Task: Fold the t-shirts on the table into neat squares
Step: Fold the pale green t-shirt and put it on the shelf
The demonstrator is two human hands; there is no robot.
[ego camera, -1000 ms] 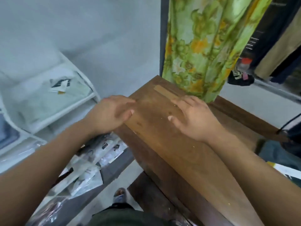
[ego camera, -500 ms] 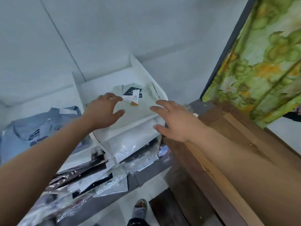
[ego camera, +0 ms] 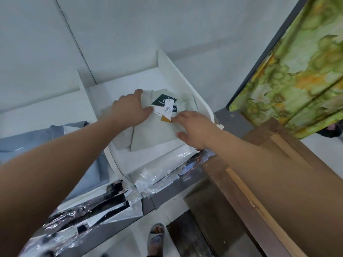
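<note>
Two open hands rest on one shirt. Your wooden table (ego camera: 222, 182) stands just right of the white shelf (ego camera: 174, 75), whose walls hem the folded pale green t-shirt (ego camera: 154, 134) behind and right; its front edge is free. Your left hand (ego camera: 130, 110) lies flat by the collar and your right hand (ego camera: 194, 130) on the right edge, fingers straight. Both hovered above it half a second ago. Hang tags (ego camera: 167, 108) sit between them.

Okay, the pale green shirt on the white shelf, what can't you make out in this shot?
Head view only.
Left hand: fingertips hidden behind its knuckles; grip on pale green shirt unclear.
Hang tags: print too small.
Blue shirt: covered by left arm, cut by left edge.
Plastic packets: glare hides contents.
</note>
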